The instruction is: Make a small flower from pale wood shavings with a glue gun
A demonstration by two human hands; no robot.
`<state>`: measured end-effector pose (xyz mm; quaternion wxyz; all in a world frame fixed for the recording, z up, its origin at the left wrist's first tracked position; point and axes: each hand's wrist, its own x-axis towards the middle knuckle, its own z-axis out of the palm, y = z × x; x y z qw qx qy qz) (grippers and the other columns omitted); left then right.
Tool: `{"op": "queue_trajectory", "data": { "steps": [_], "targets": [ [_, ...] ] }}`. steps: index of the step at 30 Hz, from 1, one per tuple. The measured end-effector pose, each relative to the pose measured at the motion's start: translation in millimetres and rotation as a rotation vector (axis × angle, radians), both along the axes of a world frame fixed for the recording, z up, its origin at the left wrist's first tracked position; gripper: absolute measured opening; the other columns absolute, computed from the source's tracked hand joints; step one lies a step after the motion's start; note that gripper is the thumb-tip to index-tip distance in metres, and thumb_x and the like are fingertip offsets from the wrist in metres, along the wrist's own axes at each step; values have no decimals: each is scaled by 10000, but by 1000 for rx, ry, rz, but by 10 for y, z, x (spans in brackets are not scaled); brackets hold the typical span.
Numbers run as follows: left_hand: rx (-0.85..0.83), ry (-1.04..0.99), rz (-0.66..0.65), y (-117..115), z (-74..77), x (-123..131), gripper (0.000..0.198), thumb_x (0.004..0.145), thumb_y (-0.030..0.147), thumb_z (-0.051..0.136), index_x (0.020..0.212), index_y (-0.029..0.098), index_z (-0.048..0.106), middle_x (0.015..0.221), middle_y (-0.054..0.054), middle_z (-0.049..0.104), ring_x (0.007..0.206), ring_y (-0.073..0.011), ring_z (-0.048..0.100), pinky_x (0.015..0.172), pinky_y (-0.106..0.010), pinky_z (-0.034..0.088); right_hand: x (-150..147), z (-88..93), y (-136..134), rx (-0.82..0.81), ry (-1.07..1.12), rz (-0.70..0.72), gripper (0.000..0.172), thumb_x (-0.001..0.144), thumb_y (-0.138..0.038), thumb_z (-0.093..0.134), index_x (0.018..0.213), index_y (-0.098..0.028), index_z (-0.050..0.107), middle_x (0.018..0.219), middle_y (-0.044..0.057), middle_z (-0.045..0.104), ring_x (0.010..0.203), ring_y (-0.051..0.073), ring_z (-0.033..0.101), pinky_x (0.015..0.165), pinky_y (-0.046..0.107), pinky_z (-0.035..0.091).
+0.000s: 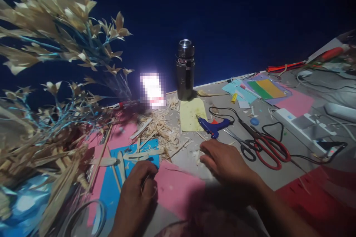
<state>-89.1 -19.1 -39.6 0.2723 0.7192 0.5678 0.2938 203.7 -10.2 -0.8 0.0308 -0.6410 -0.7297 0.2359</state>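
Observation:
My left hand (136, 196) rests curled on the edge of a pink sheet (175, 190) and a blue sheet (111, 189), its fingers closed; what they hold, if anything, is hidden. My right hand (225, 163) lies palm down on the grey table (280, 181), fingers pressed together beside pale shavings (158, 127). A blue glue gun (213, 126) lies just beyond its fingertips, on a yellow sheet (191, 114). Thin wooden strips (139, 154) lie across the blue sheet.
Dried-leaf branches with blue stems (52, 92) fill the left. A steel flask (185, 70) stands at the back. Red-handled scissors (267, 146), black scissors (244, 148), a white power strip (303, 126), cables and coloured paper (264, 89) lie to the right. A red cloth (317, 196) covers the near right.

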Motion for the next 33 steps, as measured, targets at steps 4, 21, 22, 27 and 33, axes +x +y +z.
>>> {"op": "queue_trajectory", "data": {
  "steps": [4, 21, 22, 27, 33],
  "targets": [
    [147, 146, -1, 170, -3, 27, 210, 901, 219, 511, 1041, 224, 667, 1027, -87, 701, 944, -258, 678, 810, -380, 561, -310, 45, 135, 97, 43, 105, 265, 975, -214, 612, 1239, -223, 611, 1249, 103, 648, 1098, 260, 633, 831, 335, 454],
    [237, 601, -44, 859, -16, 236, 208, 885, 119, 534, 919, 212, 717, 1081, -136, 709, 1038, -332, 644, 889, -502, 497, -687, -399, 270, 56, 31, 195, 146, 961, -327, 630, 889, -228, 708, 920, 32, 744, 852, 215, 667, 686, 298, 379],
    [254, 555, -50, 885, -23, 207, 194, 886, 143, 537, 890, 216, 716, 1057, -130, 716, 1020, -332, 653, 884, -505, 499, -697, -434, 273, 44, 25, 204, 141, 949, -340, 644, 893, -231, 712, 923, 34, 751, 854, 220, 672, 684, 296, 382],
    [377, 166, 27, 854, 26, 130, 224, 926, 223, 485, 865, 228, 700, 1003, -99, 748, 979, -283, 695, 862, -425, 533, -706, -537, 309, 53, 35, 261, 139, 880, -386, 713, 927, -256, 728, 909, 15, 769, 829, 204, 679, 653, 268, 387],
    [237, -37, 157, 664, 96, 247, 235, 976, 281, 476, 1064, 221, 686, 936, -49, 787, 820, -219, 744, 731, -307, 558, -730, -611, 319, 345, 116, 357, 315, 967, -392, 585, 718, -215, 663, 693, 0, 733, 630, 157, 620, 561, 291, 320]
  ]
}}
